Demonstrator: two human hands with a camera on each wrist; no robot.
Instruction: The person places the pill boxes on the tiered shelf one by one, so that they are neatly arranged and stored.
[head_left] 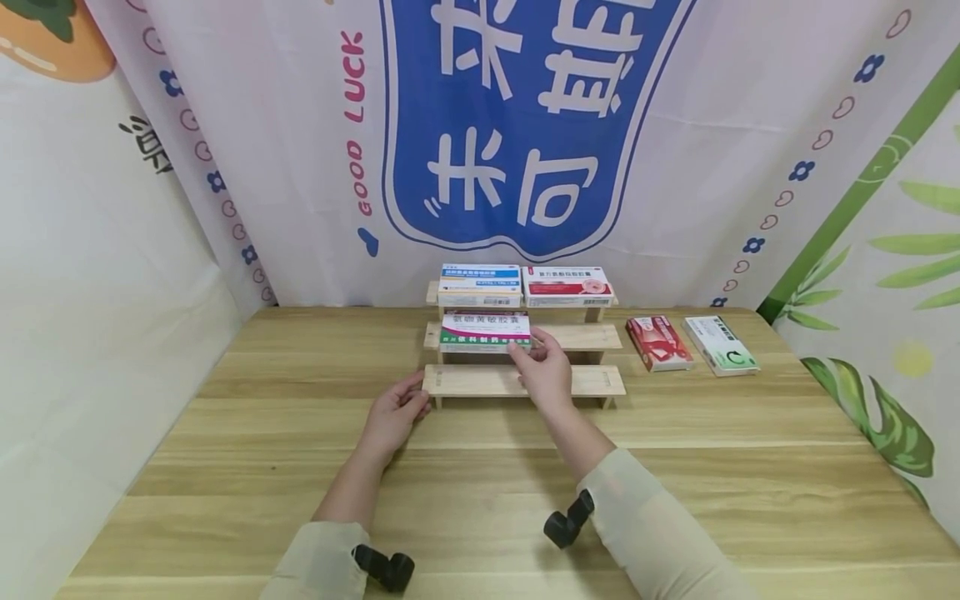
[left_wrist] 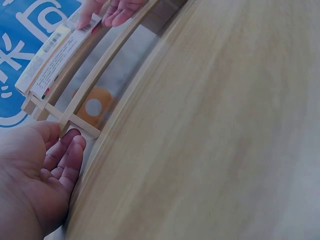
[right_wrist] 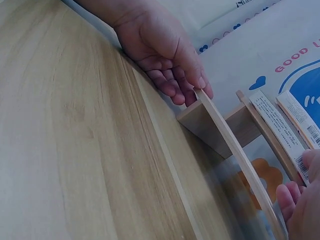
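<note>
A stepped wooden display rack (head_left: pixel 480 381) with three tiers stands on the table. On its middle tier, at the left, lies a white, purple and green medicine box (head_left: pixel 483 331). My right hand (head_left: pixel 547 372) holds this box at its right end, thumb at the front. With thumb and fingers my left hand (head_left: pixel 393 414) pinches the left end of the lowest tier; the left wrist view shows the hand (left_wrist: pixel 40 175) there too. The top tier bears a blue-and-white medicine box (head_left: pixel 480 285) and a red-and-white medicine box (head_left: pixel 568 286), side by side.
Right of the rack, a red medicine box (head_left: pixel 660 343) and a white-and-green medicine box (head_left: pixel 722 345) lie flat on the wooden table (head_left: pixel 465 492). A printed cloth (head_left: pixel 300 167) hangs right behind the rack.
</note>
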